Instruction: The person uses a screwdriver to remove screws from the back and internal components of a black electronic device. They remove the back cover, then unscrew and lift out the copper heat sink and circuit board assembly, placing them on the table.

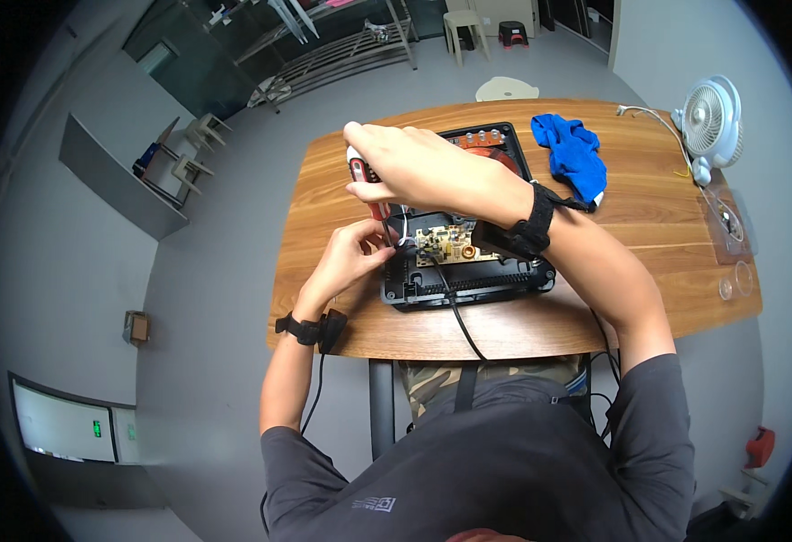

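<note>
My right hand is wrapped round the red-and-grey handle of a screwdriver, which points down with its shaft near my left fingers. My left hand is closed in a pinch at the left edge of an open black plastic housing; what it pinches by the screwdriver's tip is hidden. Inside the housing lies a tan circuit board with small components, partly covered by my right forearm. A black cable runs from the housing over the table's near edge. Behind, a second black shell holds a reddish coil.
A crumpled blue cloth lies right of the shells on the wooden table. On the right side stand a white fan, a clear tray with a cable, and small round clear dishes. A pale stool is beyond the far edge.
</note>
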### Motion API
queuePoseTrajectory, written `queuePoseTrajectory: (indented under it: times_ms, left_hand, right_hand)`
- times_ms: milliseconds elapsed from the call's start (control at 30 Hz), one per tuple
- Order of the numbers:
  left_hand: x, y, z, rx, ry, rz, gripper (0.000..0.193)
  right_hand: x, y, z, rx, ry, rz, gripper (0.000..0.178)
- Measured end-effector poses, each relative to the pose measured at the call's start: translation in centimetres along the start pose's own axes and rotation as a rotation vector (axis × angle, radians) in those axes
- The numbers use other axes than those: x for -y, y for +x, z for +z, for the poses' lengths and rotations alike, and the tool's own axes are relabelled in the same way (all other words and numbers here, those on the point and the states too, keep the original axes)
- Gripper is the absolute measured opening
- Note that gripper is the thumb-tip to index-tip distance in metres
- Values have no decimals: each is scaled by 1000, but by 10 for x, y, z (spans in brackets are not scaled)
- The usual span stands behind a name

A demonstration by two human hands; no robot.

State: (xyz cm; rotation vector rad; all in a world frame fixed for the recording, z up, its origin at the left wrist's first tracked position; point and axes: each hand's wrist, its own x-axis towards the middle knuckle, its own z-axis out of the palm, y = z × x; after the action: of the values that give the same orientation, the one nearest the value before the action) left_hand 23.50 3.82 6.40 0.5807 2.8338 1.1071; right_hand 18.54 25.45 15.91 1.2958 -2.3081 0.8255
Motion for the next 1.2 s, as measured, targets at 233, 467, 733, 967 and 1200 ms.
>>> queuePoseTrajectory:
  times_ms: [233,467,733,967,1200]
  left_hand:
    - [9,-3,1,-44,-53,-18,15]
    - [62,-3,-51,-89,28,-333,6]
    - [102,-5,-44,38,217,-384,15]
    - [112,-1,-43,109,245,-364,11]
    - [111,1,-41,80,232,-368,10]
  right_hand:
    - [0,4,6,9,-55,-21,45]
    - [-1,0,-7,33,-56,37,42]
    - [-8,-10,-11,39,-28,62,41]
    - [-13,-11,-11,33,-35,62,43]
    - [-11,-14,-4,8,-28,37,43]
